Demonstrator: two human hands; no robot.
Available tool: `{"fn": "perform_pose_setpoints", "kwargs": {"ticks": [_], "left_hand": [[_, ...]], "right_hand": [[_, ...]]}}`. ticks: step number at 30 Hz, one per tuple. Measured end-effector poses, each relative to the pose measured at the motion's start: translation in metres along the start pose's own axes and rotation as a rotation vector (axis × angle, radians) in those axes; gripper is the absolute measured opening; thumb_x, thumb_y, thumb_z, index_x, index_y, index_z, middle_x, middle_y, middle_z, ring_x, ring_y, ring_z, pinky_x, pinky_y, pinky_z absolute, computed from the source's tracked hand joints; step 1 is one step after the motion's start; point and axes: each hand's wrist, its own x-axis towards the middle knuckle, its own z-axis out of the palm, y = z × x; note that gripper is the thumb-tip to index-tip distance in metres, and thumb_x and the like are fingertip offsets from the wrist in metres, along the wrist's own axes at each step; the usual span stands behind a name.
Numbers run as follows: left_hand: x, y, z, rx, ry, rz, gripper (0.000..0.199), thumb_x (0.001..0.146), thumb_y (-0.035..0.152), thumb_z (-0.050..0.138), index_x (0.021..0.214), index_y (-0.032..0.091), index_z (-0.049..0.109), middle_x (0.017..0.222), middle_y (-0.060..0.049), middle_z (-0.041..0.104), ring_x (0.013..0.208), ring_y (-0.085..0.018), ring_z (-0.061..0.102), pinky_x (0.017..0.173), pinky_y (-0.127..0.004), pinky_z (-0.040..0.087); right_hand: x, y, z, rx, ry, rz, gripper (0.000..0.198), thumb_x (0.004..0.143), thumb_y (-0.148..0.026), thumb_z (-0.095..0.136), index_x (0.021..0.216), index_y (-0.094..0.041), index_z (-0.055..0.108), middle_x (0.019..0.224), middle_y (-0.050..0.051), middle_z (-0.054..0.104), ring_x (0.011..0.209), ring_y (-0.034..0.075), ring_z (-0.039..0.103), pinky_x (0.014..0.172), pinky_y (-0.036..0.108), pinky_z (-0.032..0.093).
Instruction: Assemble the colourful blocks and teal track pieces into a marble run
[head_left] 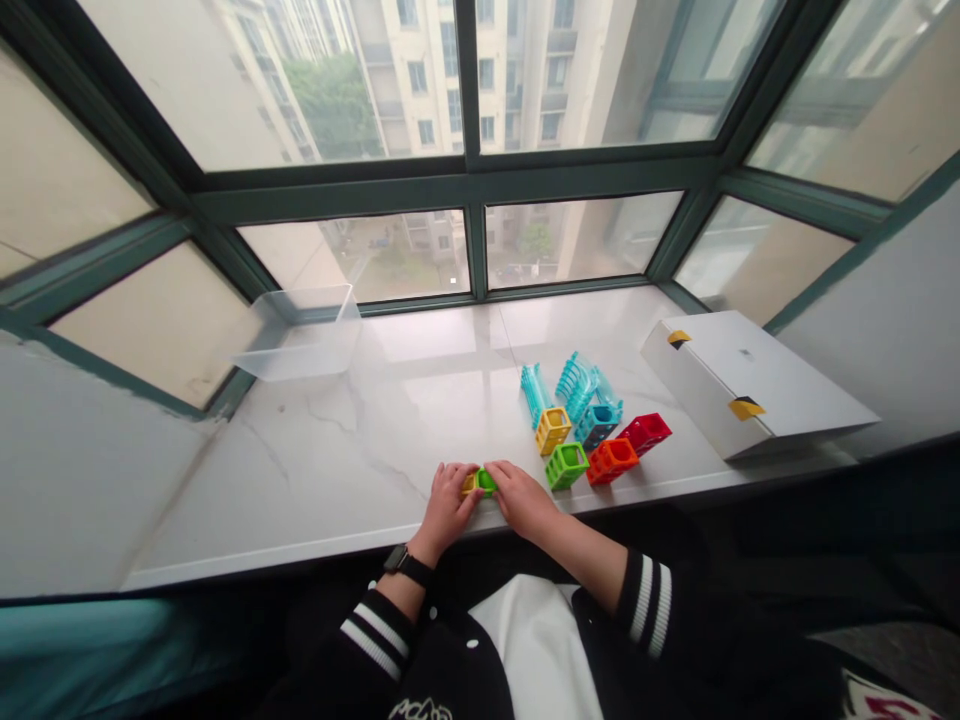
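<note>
- The small yellow block [469,484] and the small green block [487,482] are side by side, in between the two hands, near the front edge of the window ledge [337,470].
- Together they make a short row that goes from left to right, about the same way as the front edge. Yellow is on the left and green is on the right. They look like they touch, but I cannot tell if they are locked together.
- The left hand [450,500] is closest to the yellow one. Its fingers are bent around it and hold it.
- The right hand [521,497] is closest to the green one. Its fingers hold it from the right side. Some fingertips are hidden.
- The two hands point in toward each other, backs up, low over the ledge. The left arm comes up from the left, with a black watch [409,566] on the wrist. The right arm slants in from the right.
- Just right of the right hand stand a big green block [566,466], a big yellow block [553,431], an orange block [611,460], a blue block [597,427] and a red block [646,435].
- Behind those are see-through blue pieces [577,385].
- A white box [780,385] sits far right, and a see-through box [304,350] far left, by the window.
</note>
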Motion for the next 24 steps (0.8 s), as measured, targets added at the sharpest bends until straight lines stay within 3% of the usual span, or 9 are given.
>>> {"fn": "perform_pose_setpoints", "kwargs": {"ticks": [9,15,19,24], "left_hand": [[0.001,0.003,0.001,-0.005,0.017,-0.002,0.031,0.1,0.039,0.058,0.129,0.026,0.059,0.121,-0.008,0.067,0.118,-0.028,0.06,0.126,-0.059,0.027],[0.001,0.0,0.006,-0.024,0.062,-0.027,0.03,0.1,0.039,0.059,0.126,0.025,0.058,0.12,-0.009,0.065,0.117,-0.029,0.059,0.114,-0.055,0.042],[0.0,-0.008,0.008,-0.111,0.181,-0.104,0.032,0.103,0.041,0.054,0.129,0.023,0.055,0.12,-0.011,0.06,0.113,-0.028,0.06,0.104,-0.049,0.052],[0.0,-0.01,0.009,-0.104,0.257,-0.139,0.034,0.104,0.042,0.053,0.132,0.023,0.054,0.123,-0.011,0.059,0.116,-0.027,0.06,0.106,-0.05,0.051]], "right_hand": [[-0.002,-0.003,-0.003,-0.05,0.026,0.052,0.053,0.088,-0.003,0.06,0.136,-0.024,0.06,0.131,0.011,0.065,0.114,0.026,0.066,0.101,0.037,0.053],[-0.004,-0.008,-0.007,-0.162,0.001,0.148,0.043,0.088,-0.012,0.066,0.129,-0.019,0.058,0.124,0.014,0.062,0.106,0.027,0.066,0.094,0.038,0.054],[-0.006,-0.005,-0.007,-0.158,0.017,0.203,0.043,0.085,-0.012,0.065,0.127,-0.019,0.057,0.123,0.012,0.06,0.1,0.025,0.066,0.091,0.035,0.054],[-0.01,-0.004,-0.013,-0.047,0.037,0.198,0.046,0.082,-0.011,0.066,0.126,-0.02,0.057,0.122,0.011,0.061,0.103,0.025,0.066,0.094,0.037,0.054]]}}
